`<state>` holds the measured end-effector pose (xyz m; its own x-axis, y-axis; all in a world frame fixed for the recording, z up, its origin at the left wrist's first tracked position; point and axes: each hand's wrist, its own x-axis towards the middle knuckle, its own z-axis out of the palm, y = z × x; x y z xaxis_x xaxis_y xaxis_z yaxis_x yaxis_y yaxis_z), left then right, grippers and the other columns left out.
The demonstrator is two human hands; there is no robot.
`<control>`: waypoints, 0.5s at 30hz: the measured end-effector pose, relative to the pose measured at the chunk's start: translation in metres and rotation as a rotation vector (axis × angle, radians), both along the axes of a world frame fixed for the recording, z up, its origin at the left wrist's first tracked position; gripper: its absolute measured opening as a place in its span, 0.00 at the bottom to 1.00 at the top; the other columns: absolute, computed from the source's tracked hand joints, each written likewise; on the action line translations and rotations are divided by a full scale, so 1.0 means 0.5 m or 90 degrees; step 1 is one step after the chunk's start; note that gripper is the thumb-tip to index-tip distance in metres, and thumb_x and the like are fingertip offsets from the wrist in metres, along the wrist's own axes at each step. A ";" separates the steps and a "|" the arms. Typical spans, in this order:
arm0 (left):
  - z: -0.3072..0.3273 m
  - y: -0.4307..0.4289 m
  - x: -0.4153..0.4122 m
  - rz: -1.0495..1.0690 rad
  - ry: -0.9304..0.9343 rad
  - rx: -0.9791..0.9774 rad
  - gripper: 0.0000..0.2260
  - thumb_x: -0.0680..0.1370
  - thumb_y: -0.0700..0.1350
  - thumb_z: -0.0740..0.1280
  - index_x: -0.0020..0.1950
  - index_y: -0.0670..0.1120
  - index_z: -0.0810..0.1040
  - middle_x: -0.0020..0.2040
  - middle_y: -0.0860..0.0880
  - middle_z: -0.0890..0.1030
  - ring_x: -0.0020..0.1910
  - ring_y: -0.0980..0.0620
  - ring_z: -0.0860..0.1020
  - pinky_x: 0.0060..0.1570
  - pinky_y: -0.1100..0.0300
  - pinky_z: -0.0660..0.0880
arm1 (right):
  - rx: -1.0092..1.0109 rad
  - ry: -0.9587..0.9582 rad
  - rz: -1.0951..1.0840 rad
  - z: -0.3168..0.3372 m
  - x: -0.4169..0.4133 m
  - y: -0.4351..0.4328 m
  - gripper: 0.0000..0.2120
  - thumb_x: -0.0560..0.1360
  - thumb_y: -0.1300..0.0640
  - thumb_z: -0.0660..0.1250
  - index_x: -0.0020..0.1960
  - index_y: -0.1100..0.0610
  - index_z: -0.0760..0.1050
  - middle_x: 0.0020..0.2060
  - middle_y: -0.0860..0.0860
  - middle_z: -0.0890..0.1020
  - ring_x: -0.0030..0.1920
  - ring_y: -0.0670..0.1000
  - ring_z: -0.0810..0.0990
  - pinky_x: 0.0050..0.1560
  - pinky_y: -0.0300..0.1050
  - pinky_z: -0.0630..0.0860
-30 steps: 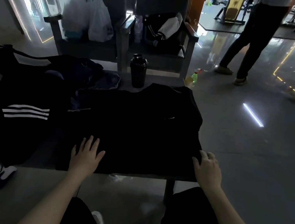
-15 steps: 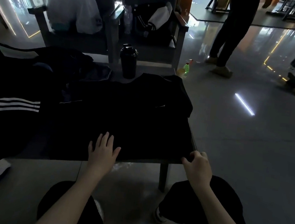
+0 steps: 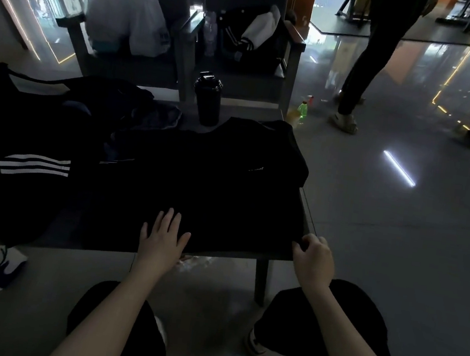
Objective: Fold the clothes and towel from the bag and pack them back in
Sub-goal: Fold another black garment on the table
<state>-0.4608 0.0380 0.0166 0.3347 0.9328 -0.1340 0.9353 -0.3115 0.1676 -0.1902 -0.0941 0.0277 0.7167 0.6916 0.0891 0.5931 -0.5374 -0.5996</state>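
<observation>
Since a second ago, our left hand (image 3: pixel 162 238) has slid along the near hem toward the middle of the black T-shirt (image 3: pixel 212 181). Our right hand (image 3: pixel 311 258) has gone from lying over the corner to closing on it.

From the head camera, the T-shirt lies spread flat across the low table (image 3: pixel 247 256), neckline away from us and one sleeve drooping at the far right edge. Our left hand rests flat on the hem with its fingers spread, pressing the cloth down. Our right hand has its fingers curled and pinches the near right corner of the shirt, just at the table's corner.

The black striped bag (image 3: pixel 31 164) slumps at the left end of the table, touching the shirt. Dark crumpled fabric (image 3: pixel 158 115) sits behind it, too dim for us to identify. A black shaker bottle (image 3: pixel 208 99) stands just beyond the neckline.

We judge this to be the start of folding the shirt, with nothing packed yet. The next move likely calls for lifting the pinched corner across toward the left while the flat hand anchors the fold line, keeping the hem from dragging off the edge.
</observation>
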 end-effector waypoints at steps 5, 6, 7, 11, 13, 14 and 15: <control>0.004 0.003 -0.002 0.002 0.007 -0.007 0.27 0.82 0.58 0.47 0.78 0.49 0.48 0.79 0.51 0.45 0.77 0.51 0.43 0.74 0.48 0.45 | 0.102 0.111 -0.016 0.013 0.038 -0.013 0.05 0.75 0.65 0.63 0.48 0.62 0.78 0.38 0.52 0.78 0.40 0.53 0.77 0.34 0.42 0.67; 0.005 0.004 -0.002 0.004 0.008 -0.007 0.27 0.82 0.58 0.47 0.78 0.49 0.49 0.79 0.51 0.45 0.77 0.51 0.43 0.74 0.48 0.45 | 0.126 0.140 -0.029 0.019 0.056 -0.020 0.05 0.75 0.66 0.63 0.47 0.62 0.78 0.38 0.53 0.79 0.40 0.53 0.77 0.36 0.42 0.68; 0.004 0.005 -0.003 0.005 0.009 -0.006 0.27 0.82 0.58 0.47 0.78 0.49 0.49 0.79 0.51 0.45 0.77 0.51 0.43 0.74 0.47 0.45 | 0.148 0.176 -0.040 0.024 0.077 -0.024 0.05 0.75 0.66 0.63 0.47 0.62 0.78 0.38 0.54 0.79 0.40 0.53 0.77 0.37 0.42 0.68; 0.003 0.007 -0.002 0.008 0.004 -0.004 0.27 0.82 0.58 0.48 0.78 0.48 0.50 0.79 0.51 0.46 0.77 0.51 0.44 0.74 0.47 0.45 | 0.248 0.433 -0.050 0.041 0.126 -0.016 0.09 0.76 0.69 0.62 0.41 0.58 0.74 0.36 0.53 0.76 0.39 0.50 0.74 0.40 0.39 0.70; 0.004 0.007 -0.001 0.011 0.002 -0.007 0.27 0.82 0.58 0.48 0.78 0.49 0.50 0.79 0.51 0.46 0.77 0.51 0.44 0.74 0.47 0.45 | 0.255 0.546 -0.030 0.045 0.132 -0.008 0.12 0.76 0.71 0.59 0.39 0.57 0.72 0.36 0.53 0.74 0.38 0.48 0.73 0.41 0.38 0.70; 0.005 0.008 -0.001 0.012 0.004 -0.009 0.27 0.82 0.58 0.48 0.78 0.49 0.50 0.79 0.51 0.45 0.77 0.51 0.44 0.74 0.47 0.45 | 0.225 0.554 -0.007 0.046 0.135 -0.005 0.14 0.75 0.73 0.58 0.39 0.57 0.71 0.35 0.53 0.74 0.37 0.48 0.73 0.40 0.37 0.69; 0.007 0.009 -0.001 0.012 0.005 -0.013 0.27 0.82 0.58 0.48 0.78 0.49 0.50 0.79 0.51 0.45 0.77 0.51 0.44 0.74 0.47 0.45 | 0.176 0.525 0.022 0.047 0.140 -0.003 0.15 0.74 0.75 0.57 0.38 0.58 0.71 0.35 0.53 0.74 0.36 0.48 0.72 0.37 0.34 0.69</control>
